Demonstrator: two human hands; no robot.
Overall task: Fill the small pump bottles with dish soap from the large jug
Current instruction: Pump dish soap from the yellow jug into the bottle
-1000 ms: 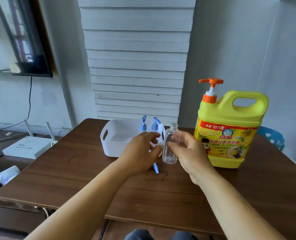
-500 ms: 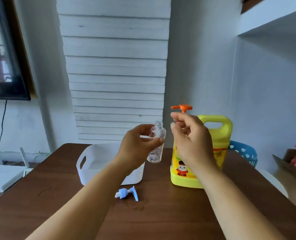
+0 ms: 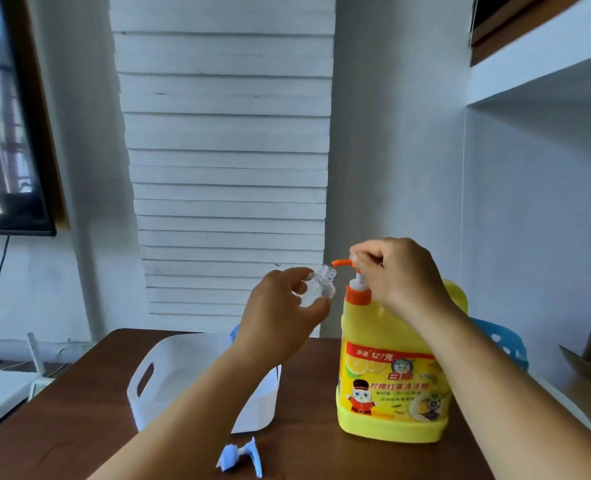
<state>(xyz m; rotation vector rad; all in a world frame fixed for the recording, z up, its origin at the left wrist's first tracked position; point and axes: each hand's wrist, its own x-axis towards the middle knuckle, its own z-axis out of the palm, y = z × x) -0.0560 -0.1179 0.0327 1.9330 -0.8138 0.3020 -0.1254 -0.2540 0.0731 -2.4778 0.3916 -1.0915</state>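
My left hand (image 3: pixel 283 317) clamps the small clear plastic bottle (image 3: pixel 316 289), mouth tilted just beneath the orange pump spout (image 3: pixel 341 262); my right hand (image 3: pixel 396 271) fingers curl over the pump head atop the big yellow jug (image 3: pixel 391 382).

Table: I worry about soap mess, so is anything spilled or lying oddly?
No spill shows. Only the blue pump cap lies on its side on the table, off the clear bottle held in the left hand.
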